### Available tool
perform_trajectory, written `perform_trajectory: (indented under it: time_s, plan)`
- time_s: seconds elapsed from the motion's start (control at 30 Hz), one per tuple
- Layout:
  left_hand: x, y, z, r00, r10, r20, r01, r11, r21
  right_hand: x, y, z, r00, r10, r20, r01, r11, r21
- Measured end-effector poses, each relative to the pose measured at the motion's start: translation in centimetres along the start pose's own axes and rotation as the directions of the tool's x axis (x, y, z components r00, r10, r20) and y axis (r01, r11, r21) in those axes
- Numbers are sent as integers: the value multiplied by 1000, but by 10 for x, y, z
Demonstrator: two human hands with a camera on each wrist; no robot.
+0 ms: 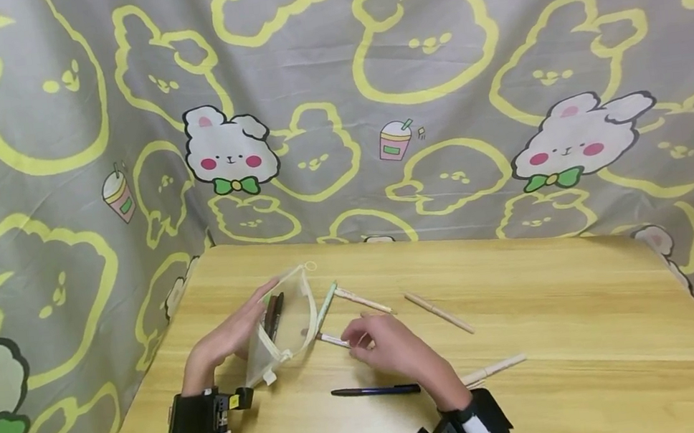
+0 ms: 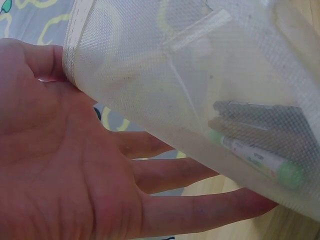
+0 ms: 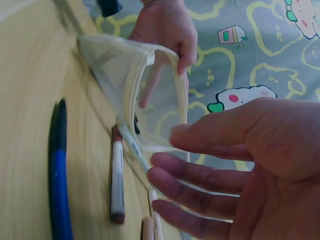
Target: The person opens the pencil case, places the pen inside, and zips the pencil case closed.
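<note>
Pouch (image 1: 294, 318) left of center in head view, mouth gaping, dark pens (image 1: 277, 314) inside. Left grip (image 1: 228, 337) pinches its edge. Right grip (image 1: 387, 343) loose, holding nothing, near white marker (image 1: 334, 340). Blue pen (image 1: 375, 391) lower center on bench (image 1: 591, 302).

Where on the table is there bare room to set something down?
The wooden table looks free right of the tan pen, toward the curtain, and on the near side of the blue-black pen. It is crowded between the mesh pouch and right hand, with several pens close together.
</note>
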State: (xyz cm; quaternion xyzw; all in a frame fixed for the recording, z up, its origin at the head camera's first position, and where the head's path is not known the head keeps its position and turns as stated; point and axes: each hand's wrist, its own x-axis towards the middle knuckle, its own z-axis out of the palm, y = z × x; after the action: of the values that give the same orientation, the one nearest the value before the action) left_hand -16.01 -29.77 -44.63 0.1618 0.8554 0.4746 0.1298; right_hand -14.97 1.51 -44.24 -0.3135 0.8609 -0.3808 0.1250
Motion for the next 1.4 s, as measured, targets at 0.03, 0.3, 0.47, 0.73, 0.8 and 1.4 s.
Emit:
perform_trajectory:
  time_s: [0.03, 0.3, 0.47, 0.73, 0.8, 1.4]
  plan:
    - [0, 0, 0, 1000, 2, 2, -2, 1000, 3, -3, 1, 0, 1000, -1, 8, 1, 1000, -25]
    - [-1, 1, -1, 1000, -27, 7, 27, 1000, 0, -18, 5, 1, 998, 16, 66, -4, 984, -179]
    - [-2, 3, -2, 998, -62, 22, 62, 998, -2, -23, 11, 4, 991, 13, 134, 19, 973, -231]
    - [-3, 3, -1, 998, -64, 18, 64, 998, 4, -29, 14, 9, 984, 61, 170, -15, 965, -263]
    - [-3, 3, -1, 997, -73, 19, 73, 997, 3, -30, 14, 11, 983, 77, 165, -31, 964, -266]
    - [-3, 3, -4, 988, -143, 55, 147, 986, -72, -32, 12, 13, 984, 100, 144, -56, 957, -286]
